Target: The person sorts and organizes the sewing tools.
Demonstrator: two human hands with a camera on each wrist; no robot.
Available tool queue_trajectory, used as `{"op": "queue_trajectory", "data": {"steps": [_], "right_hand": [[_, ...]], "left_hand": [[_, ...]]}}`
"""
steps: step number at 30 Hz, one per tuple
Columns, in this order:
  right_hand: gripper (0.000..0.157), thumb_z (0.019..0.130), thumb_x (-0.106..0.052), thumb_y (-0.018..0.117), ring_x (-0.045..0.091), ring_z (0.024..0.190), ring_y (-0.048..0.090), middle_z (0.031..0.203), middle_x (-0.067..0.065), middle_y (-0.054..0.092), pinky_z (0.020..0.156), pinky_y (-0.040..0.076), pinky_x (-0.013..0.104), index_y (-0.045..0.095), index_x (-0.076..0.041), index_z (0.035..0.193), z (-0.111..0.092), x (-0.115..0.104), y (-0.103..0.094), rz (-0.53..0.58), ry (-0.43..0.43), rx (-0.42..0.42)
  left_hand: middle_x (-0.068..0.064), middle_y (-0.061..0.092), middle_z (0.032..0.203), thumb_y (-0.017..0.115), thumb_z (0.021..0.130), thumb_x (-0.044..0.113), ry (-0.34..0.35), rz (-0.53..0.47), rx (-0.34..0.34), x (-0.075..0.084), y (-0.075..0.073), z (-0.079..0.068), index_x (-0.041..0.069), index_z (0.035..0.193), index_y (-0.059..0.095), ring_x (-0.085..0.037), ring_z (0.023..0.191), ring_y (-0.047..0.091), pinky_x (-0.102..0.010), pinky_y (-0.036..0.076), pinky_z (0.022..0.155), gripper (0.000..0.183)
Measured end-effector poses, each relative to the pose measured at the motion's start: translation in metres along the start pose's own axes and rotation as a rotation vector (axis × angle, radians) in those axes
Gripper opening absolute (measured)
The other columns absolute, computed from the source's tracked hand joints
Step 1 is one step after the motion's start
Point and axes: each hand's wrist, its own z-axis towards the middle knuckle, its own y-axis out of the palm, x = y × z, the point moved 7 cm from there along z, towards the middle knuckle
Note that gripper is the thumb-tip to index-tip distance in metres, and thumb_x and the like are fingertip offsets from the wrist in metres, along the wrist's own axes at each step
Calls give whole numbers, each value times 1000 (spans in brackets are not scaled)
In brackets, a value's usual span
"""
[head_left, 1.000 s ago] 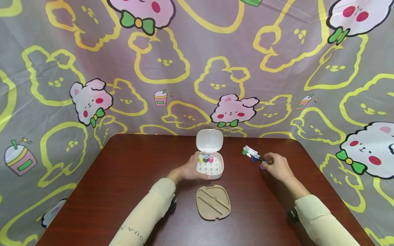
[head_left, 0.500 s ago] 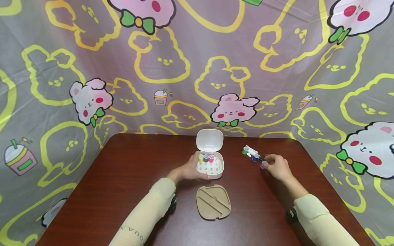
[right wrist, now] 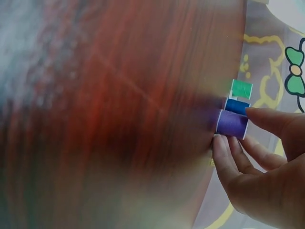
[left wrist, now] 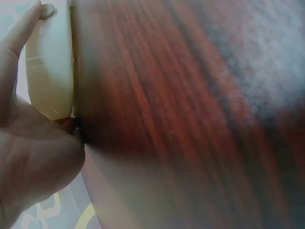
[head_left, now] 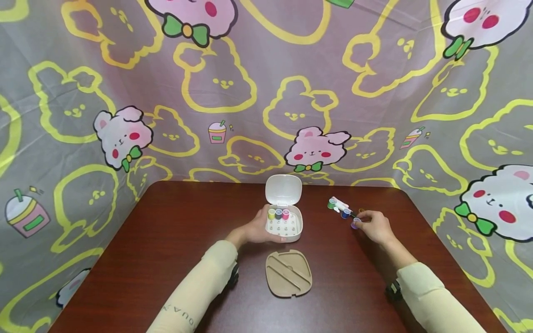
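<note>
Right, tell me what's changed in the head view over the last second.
The right hand has shifted slightly at the purple spool, now covering more of the black item beside it. The left hand still grips the white box, three spools inside; the green spool, blue spool and tan tray have stayed put.

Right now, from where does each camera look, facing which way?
Head: head-worn, facing forward and down at the table; both arms, left hand, right hand show.
Left wrist: worn there, facing the white sewing box's side; left hand shows.
Right wrist: worn there, facing the purple thread spool; right hand shows.
Head and right wrist share this spool.
</note>
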Motion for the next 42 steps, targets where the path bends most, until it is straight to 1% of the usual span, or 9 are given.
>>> {"op": "queue_trajectory", "data": {"steps": [6,11,15,19,23,27,33,36,42], "right_hand": [[34,90,-14,78,26,88,60,101,20,71,69,47,31,69,10,112,2,3,4,68,29,-43],[31,93,-10,73,19,82,67,102,18,71,68,53,28,69,12,115,3,5,12,209,54,-88],[31,95,-8,71,16,84,70,108,21,69,73,57,27,67,15,117,3,5,17,316,65,-120],[35,96,-8,70,14,87,72,116,25,66,77,58,27,64,17,120,3,4,21,381,75,-142],[38,97,-11,71,12,87,73,117,24,66,78,57,25,64,16,122,3,2,22,402,60,-144],[37,96,-10,71,11,87,72,117,24,65,79,56,24,65,16,121,3,-2,22,415,10,-130],[33,96,-6,70,11,88,69,120,29,57,78,57,25,65,18,119,7,-7,25,415,-31,-115],[34,96,-7,70,10,88,67,121,30,57,76,55,23,65,18,118,8,-7,26,403,-32,-108],[36,95,-8,72,9,87,70,123,29,60,77,54,22,65,16,121,4,-12,30,423,-20,-115]], "left_hand": [[-17,41,133,94,70,36,-3,-13,-5,2,-1,-2,7,149,24,-26,120,44,-42,38,103,109],[-17,40,135,94,70,37,-15,-16,-16,0,-1,-1,8,150,23,-26,122,43,-42,38,105,111],[-17,39,136,94,69,38,-21,-18,-18,-3,0,1,9,151,22,-26,122,43,-43,38,105,112],[-15,39,135,94,68,38,-15,-2,-9,-8,2,4,11,150,23,-25,121,43,-42,38,105,112],[-15,40,134,95,66,37,3,-8,4,-9,4,6,13,149,24,-25,121,43,-42,37,106,111],[-15,39,134,94,67,38,3,-3,-2,-9,4,6,14,149,23,-24,121,42,-42,38,105,111],[-17,41,134,94,69,36,13,-2,-1,0,0,2,8,148,24,-28,122,42,-42,38,104,110],[-18,41,134,94,69,36,19,7,-1,2,-1,1,8,148,24,-27,122,42,-42,38,104,110],[-15,40,134,94,68,40,1,17,-5,-5,3,4,12,148,23,-24,122,42,-39,38,104,110]]}}
